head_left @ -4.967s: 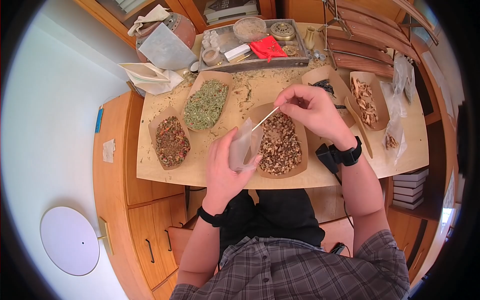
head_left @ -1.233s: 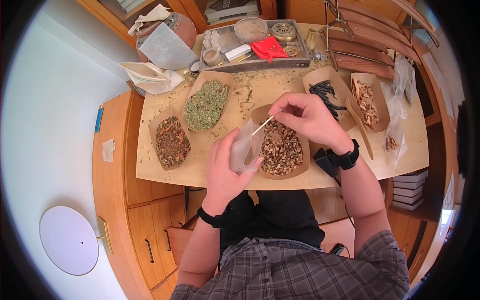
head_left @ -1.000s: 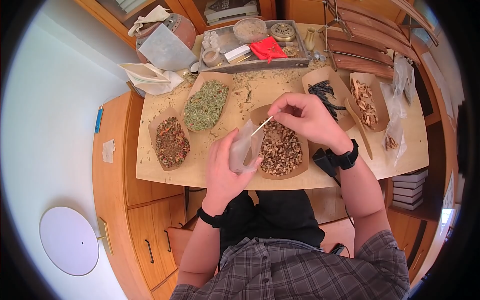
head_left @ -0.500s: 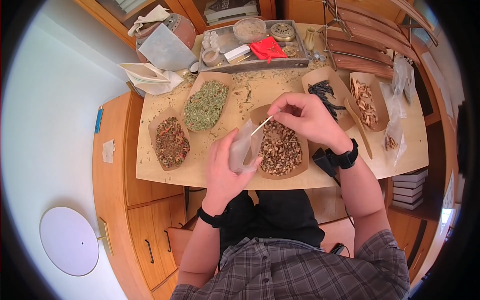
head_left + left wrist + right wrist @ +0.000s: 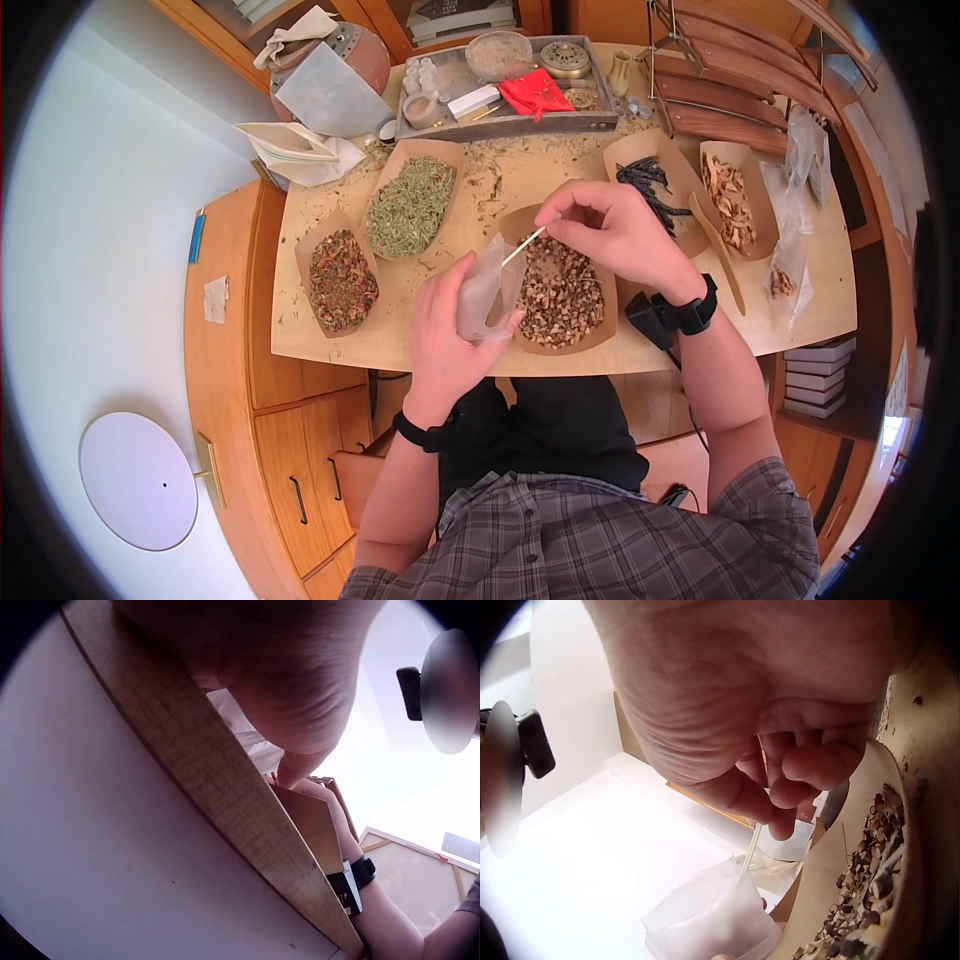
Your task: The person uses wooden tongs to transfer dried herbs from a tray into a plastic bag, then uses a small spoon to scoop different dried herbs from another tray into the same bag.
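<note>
My left hand (image 5: pixel 445 325) holds a small translucent bag (image 5: pixel 478 305) with its mouth spread, near the table's front edge. Between thumb and fingertips my right hand (image 5: pixel 625 232) pinches a thin pale stick (image 5: pixel 524 246), whose lower end is inside the bag. The right wrist view shows the stick (image 5: pixel 751 851) slanting down into the bag (image 5: pixel 712 919); the stick's tip is hidden there. Under and beside both hands stands a brown paper tray (image 5: pixel 598 335) of chopped brown-and-cream pieces (image 5: pixel 562 300). In the left wrist view the palm of the left hand (image 5: pixel 285 682) covers most of the bag.
Paper trays of green cut herb (image 5: pixel 412 208), reddish mixed herb (image 5: pixel 343 283), black strips (image 5: pixel 650 185) and pale chips (image 5: pixel 728 200) surround the hands. A wooden spatula (image 5: pixel 718 250) lies at right. Behind stand a grey tray (image 5: pixel 540 128) and a slatted wooden rack (image 5: pixel 725 100).
Compared with five seconds ago, my right hand has shifted slightly left and toward the bag with the stick, uncovering the black strips. The left hand and bag have hardly moved.
</note>
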